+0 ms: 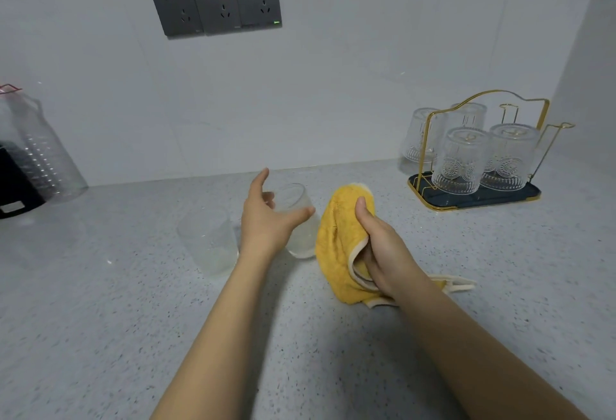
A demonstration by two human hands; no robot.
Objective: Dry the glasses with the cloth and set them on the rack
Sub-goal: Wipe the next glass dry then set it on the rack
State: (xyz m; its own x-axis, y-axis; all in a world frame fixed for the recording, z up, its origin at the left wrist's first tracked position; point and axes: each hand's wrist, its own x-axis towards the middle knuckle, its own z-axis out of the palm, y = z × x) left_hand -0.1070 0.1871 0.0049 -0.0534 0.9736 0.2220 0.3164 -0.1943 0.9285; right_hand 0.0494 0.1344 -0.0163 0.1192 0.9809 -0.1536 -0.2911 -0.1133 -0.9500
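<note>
1. Forearms: we see both bare, entering from 6 o'clock and reaching forward over the speckled grey counter (100, 336).

2. Right hand (383, 249), just right of centre: back of the hand toward us, thumb upright and pressed against the yellow cloth (336, 253); the other fingers are tucked inside the bunched fabric, gripping it. A cream-edged corner of the cloth trails out at 3 o'clock of the wrist.

3. Left hand (266, 216), at centre: palm turned right, fingers spread wide and nearly straight. Thumb and forefinger bracket a plain clear glass (296, 219). We cannot tell whether they touch it; the glass appears tilted.

4. Second plain glass (208, 239), at 9 o'clock of the left hand: upright on the counter, just beside the wrist.

5. Rack (473, 193), at 2 o'clock, well apart from the hands: dark tray with gold wire frame. It carries four patterned glasses (461, 159) upside down on its pegs.

6. Far left, at 9 o'clock: a clear ribbed plastic container (43, 153) beside a black object (16, 183).

7. Wall, at 12 o'clock: three dark grey sockets (216, 4) in a row.
</note>
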